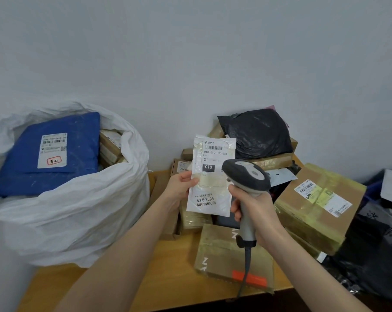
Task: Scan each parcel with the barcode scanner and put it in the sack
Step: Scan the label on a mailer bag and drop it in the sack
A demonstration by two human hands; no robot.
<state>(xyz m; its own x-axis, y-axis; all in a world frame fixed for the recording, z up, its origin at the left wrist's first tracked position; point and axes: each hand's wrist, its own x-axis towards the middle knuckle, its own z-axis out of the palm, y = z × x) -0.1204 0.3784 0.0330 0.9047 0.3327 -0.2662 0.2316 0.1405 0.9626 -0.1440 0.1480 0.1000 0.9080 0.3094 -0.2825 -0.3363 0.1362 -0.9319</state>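
Holding a parcel [209, 183] right of the sack [78, 210].
Left hand [182, 188] pinching it — right hand [256, 210] gripping the scanner [247, 174].

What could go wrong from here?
1. The left hand pinches the white parcel only at its left edge; it might slip.
2. The parcel seems to carry two barcodes, so the scanner in the right hand may read the wrong one.
3. The sack looks nearly full, with a blue parcel on top; the next one may slide out.
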